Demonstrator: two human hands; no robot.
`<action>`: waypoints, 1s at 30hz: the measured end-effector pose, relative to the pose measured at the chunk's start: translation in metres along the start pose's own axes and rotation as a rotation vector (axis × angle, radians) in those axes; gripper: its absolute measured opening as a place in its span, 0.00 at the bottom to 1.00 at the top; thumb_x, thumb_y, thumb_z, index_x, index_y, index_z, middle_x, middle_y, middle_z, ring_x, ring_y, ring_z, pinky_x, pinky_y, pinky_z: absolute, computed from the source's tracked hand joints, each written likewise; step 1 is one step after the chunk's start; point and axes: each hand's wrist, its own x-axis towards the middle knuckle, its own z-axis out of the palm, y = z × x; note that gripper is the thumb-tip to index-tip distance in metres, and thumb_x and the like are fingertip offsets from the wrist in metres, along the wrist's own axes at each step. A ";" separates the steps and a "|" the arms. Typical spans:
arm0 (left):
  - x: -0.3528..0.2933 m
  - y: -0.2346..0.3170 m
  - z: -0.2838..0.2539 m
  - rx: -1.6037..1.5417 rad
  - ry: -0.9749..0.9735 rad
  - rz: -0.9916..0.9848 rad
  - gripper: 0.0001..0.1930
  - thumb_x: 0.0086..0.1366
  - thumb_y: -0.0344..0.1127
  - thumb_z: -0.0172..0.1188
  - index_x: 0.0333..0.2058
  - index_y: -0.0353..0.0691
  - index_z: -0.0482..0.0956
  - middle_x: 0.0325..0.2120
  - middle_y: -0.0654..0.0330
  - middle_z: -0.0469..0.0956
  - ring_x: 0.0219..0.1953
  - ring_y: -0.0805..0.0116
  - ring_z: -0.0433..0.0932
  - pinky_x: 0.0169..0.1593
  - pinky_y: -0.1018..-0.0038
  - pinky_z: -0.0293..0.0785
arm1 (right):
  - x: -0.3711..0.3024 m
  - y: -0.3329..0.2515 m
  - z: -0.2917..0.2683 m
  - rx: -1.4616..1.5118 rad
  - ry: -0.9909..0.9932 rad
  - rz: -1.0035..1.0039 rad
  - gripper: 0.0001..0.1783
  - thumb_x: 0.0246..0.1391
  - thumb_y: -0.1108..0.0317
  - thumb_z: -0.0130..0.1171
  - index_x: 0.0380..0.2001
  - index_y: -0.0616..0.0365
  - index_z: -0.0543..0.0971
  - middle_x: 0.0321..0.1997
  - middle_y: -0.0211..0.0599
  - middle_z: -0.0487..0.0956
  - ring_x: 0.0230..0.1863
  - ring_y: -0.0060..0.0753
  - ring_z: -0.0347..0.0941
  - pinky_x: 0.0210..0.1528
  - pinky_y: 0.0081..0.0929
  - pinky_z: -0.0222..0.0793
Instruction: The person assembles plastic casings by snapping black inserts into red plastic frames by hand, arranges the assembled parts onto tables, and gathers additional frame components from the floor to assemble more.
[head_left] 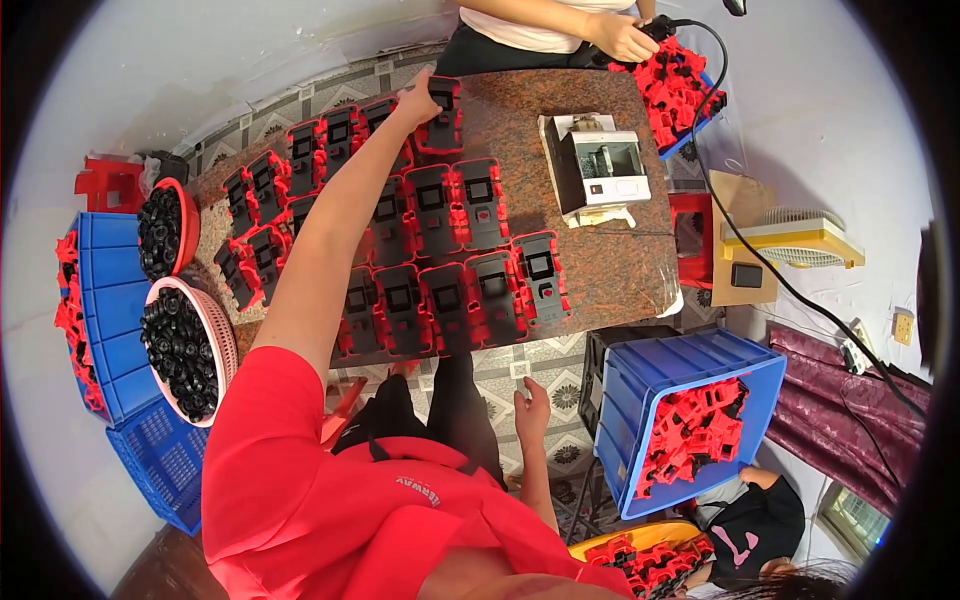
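My left arm reaches across the stone-topped table (610, 255), and my left hand (418, 102) grips the left edge of a black plastic part with a red frame (440, 125) at the far end of the back row. Similar black-and-red parts (433, 212) lie side by side in three rows, some of them hidden under my forearm. Below the table's near edge, my right hand (533, 408) hangs beside my body, its fingers apart and nothing in them.
A white-and-black machine (600, 170) stands on the table's right. Across it, a person's hand (622, 38) holds a black corded tool near red parts. Blue crates (690, 350), a pink basket (222, 340) of black pieces and a yellow fan (800, 245) surround the table. Another person sits lower right.
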 end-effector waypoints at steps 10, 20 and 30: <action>-0.014 -0.002 -0.002 -0.507 -0.200 -0.155 0.46 0.57 0.39 0.66 0.68 0.56 0.45 0.53 0.41 0.71 0.55 0.39 0.69 0.50 0.55 0.74 | 0.004 0.005 -0.004 0.020 -0.019 0.043 0.19 0.52 0.72 0.58 0.49 0.63 0.74 0.46 0.49 0.76 0.47 0.51 0.71 0.49 0.39 0.66; -0.011 -0.005 -0.021 0.080 -0.080 0.122 0.38 0.55 0.31 0.59 0.64 0.44 0.53 0.48 0.34 0.72 0.49 0.37 0.74 0.52 0.54 0.72 | 0.013 0.001 -0.001 -0.004 -0.030 0.028 0.20 0.52 0.72 0.58 0.49 0.63 0.74 0.46 0.51 0.76 0.49 0.53 0.70 0.53 0.41 0.65; -0.202 -0.002 -0.076 -0.199 0.061 0.501 0.25 0.62 0.31 0.56 0.59 0.44 0.66 0.47 0.49 0.75 0.45 0.55 0.76 0.49 0.66 0.73 | -0.072 0.012 0.022 -0.136 0.199 0.057 0.20 0.51 0.69 0.60 0.49 0.57 0.75 0.45 0.46 0.77 0.44 0.46 0.75 0.43 0.35 0.72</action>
